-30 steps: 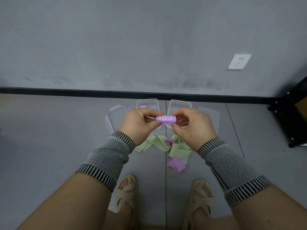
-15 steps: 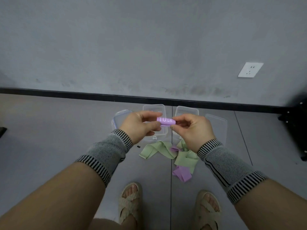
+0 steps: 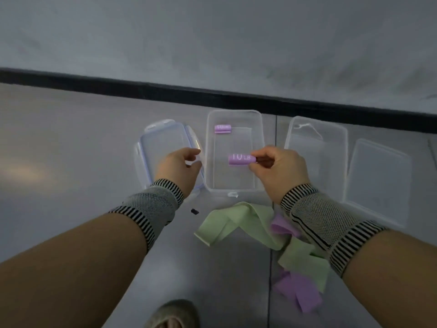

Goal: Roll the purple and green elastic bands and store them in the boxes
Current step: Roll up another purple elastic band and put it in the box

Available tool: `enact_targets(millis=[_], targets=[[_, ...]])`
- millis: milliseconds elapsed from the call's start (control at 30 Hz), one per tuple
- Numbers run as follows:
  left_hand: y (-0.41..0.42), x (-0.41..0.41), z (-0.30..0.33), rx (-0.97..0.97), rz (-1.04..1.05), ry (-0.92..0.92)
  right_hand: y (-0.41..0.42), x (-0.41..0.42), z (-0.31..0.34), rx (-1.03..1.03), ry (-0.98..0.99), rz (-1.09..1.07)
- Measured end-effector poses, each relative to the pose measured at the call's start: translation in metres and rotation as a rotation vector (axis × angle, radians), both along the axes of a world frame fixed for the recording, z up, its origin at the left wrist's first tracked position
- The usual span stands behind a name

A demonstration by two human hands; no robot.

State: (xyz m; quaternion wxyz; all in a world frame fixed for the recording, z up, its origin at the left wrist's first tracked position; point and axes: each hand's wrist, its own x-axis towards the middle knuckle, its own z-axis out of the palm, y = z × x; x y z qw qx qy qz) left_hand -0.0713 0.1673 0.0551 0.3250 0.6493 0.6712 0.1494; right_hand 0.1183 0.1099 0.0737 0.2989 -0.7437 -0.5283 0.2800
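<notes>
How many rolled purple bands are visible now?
2. One roll lies at the far end of the left box; the right hand holds the other roll over it.

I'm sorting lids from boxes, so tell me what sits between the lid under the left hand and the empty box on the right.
In the head view, the open box sits between them, holding one rolled purple band.

Both forearms are reaching forward and down, each wearing a striped mesh wrist sleeve. The right hand [image 3: 279, 169] is pinching the rolled purple band [image 3: 241, 159] by one end between thumb and curled fingers, the roll pointing toward the person's left. The left hand [image 3: 181, 166] is holding nothing; its fingers are hanging loosely curled, thumb apart from them, palm turned toward the right hand.
</notes>
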Motion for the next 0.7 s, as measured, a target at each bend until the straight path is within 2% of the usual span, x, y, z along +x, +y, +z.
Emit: enact_targets(millis=[100, 367, 500, 700], targets=[[0.017, -0.003, -0.027, 0.002, -0.050, 0.066, 0.022, 0.000, -0.024, -0.023, 0.027, -0.032], [0.072, 0.005, -0.062, 0.192, -0.293, 0.310, 0.095, -0.008, -0.075, -0.054, 0.046, -0.047], [0.083, 0.015, -0.081, 0.183, -0.407, 0.434, 0.124, -0.011, -0.101, -0.049, 0.010, -0.045], [0.082, 0.018, -0.098, 0.206, -0.427, 0.412, 0.146, -0.007, -0.140, -0.066, -0.062, -0.090]])
